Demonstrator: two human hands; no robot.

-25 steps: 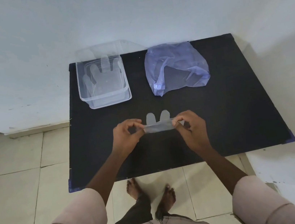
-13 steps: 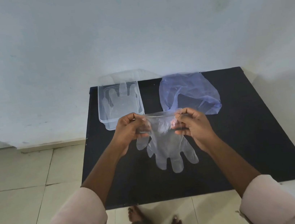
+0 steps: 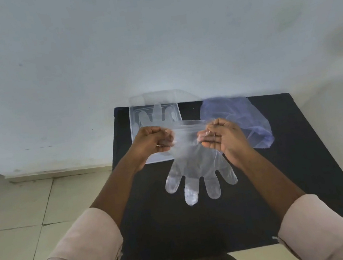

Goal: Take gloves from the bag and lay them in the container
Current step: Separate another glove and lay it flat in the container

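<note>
A clear plastic glove hangs above the black table, fingers pointing down toward me. My left hand pinches the left side of its cuff and my right hand pinches the right side, stretching the cuff between them. Behind my left hand stands the clear container with another clear glove lying flat inside. The bluish plastic bag lies at the back right of the table, partly behind my right hand.
The black table stands against a white wall. Tiled floor lies to the left. My feet show below the table's near edge.
Both hands have lifted the glove from a folded strip low over the table and let it unfold to hang full length; the view has tilted up toward the wall.
</note>
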